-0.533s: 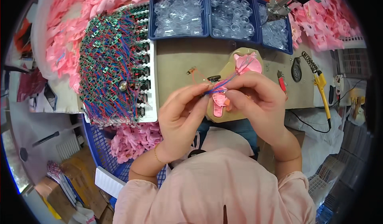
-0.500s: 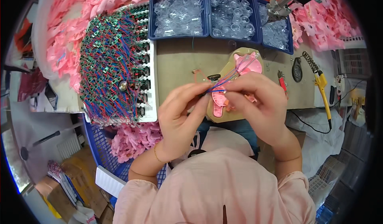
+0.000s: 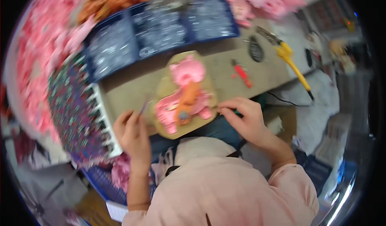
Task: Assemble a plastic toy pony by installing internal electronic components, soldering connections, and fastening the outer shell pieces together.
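Observation:
The picture is smeared by motion. A tan board [image 3: 163, 91] lies before me with a pink plastic piece [image 3: 189, 70] at its top and a pink animal-shaped shell [image 3: 167, 109] below. Across the shell rests an orange plastic part [image 3: 188, 101] with a round dark piece [image 3: 183, 115] at its lower end. My left hand [image 3: 136, 135] is left of the board, fingers closed, with a thin purple-blue wire [image 3: 143, 106] standing up at the fingertips. My right hand [image 3: 246, 119] is at the board's right edge, thumb and forefinger pinched together; whatever is between them is too small to make out.
Behind the board stand blue bins [image 3: 140, 55] of clear plastic parts. On the left is a white tray [image 3: 105, 121] heaped with wired circuit boards [image 3: 76, 113]. Red-handled cutters [image 3: 242, 75] and a yellow soldering iron [image 3: 295, 67] lie right. Pink parts [image 3: 36, 65] are piled at the far left.
My hands have moved apart, from together over the board to either side of it. The view has turned and shifted. The orange part now shows plainly on the pink shell.

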The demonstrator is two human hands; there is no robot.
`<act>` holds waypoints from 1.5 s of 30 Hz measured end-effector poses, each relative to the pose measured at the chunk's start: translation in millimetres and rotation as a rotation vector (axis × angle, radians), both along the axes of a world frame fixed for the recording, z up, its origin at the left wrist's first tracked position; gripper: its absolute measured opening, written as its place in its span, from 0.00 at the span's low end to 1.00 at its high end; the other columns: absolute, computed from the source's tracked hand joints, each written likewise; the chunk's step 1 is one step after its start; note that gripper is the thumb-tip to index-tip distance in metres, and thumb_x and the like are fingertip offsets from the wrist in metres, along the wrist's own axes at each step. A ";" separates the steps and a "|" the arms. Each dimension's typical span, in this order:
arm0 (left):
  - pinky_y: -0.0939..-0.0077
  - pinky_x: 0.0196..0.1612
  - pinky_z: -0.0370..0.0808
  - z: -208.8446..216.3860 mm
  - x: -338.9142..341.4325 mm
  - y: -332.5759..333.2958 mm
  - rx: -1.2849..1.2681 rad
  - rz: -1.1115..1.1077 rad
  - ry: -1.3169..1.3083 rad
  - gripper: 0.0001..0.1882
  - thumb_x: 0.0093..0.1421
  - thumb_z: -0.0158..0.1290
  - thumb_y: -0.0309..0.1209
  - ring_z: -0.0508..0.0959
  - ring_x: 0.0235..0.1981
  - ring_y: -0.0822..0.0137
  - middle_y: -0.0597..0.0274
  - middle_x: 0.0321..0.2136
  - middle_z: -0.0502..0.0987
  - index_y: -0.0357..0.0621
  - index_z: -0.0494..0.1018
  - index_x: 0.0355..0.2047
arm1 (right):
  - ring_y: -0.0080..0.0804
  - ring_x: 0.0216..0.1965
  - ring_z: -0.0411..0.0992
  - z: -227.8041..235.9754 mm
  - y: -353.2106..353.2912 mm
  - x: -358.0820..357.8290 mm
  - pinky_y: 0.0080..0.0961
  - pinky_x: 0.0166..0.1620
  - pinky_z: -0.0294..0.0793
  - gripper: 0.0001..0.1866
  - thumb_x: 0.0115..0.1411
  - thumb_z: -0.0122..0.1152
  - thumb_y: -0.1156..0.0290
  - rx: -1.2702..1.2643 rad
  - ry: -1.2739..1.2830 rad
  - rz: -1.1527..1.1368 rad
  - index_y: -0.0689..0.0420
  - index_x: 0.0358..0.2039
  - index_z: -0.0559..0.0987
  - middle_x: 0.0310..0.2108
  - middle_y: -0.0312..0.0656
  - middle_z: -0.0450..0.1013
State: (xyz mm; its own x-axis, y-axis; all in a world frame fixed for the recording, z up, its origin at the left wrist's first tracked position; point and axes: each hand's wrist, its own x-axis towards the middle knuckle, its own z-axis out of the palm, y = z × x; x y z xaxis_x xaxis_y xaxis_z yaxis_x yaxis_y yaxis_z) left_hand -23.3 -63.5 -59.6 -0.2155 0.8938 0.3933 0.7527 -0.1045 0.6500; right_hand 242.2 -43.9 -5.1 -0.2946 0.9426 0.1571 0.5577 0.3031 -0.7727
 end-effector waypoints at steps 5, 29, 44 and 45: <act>0.79 0.39 0.69 12.7 -1.5 5.6 -0.311 -0.027 -0.449 0.08 0.58 0.51 0.26 0.74 0.33 0.71 0.58 0.32 0.75 0.34 0.71 0.37 | 0.20 0.32 0.69 -35.7 -8.7 105.6 0.15 0.36 0.68 0.15 0.58 0.56 0.68 -0.193 0.378 -0.844 0.61 0.44 0.72 0.33 0.35 0.73; 0.81 0.28 0.70 4.7 13.0 9.1 -0.318 -0.257 -0.537 0.06 0.54 0.55 0.24 0.75 0.24 0.74 0.60 0.25 0.77 0.36 0.76 0.33 | 0.40 0.47 0.69 -24.9 -42.7 95.3 0.30 0.53 0.68 0.24 0.64 0.42 0.68 0.257 0.624 -0.717 0.69 0.57 0.57 0.51 0.56 0.64; 0.73 0.38 0.61 10.8 8.8 -0.3 -0.143 -0.558 -0.071 0.05 0.48 0.59 0.30 0.73 0.26 0.67 0.69 0.23 0.76 0.48 0.75 0.27 | 0.40 0.45 0.70 -26.4 -51.9 50.5 0.30 0.51 0.69 0.26 0.63 0.44 0.67 0.153 0.629 -0.565 0.69 0.57 0.55 0.50 0.58 0.63; 0.73 0.38 0.61 10.5 12.4 -2.9 -0.143 -0.558 -0.079 0.05 0.48 0.59 0.30 0.73 0.26 0.67 0.69 0.23 0.76 0.48 0.75 0.27 | 0.40 0.45 0.70 -25.9 -54.0 50.0 0.30 0.51 0.69 0.26 0.63 0.44 0.67 0.153 0.622 -0.564 0.69 0.57 0.55 0.50 0.58 0.63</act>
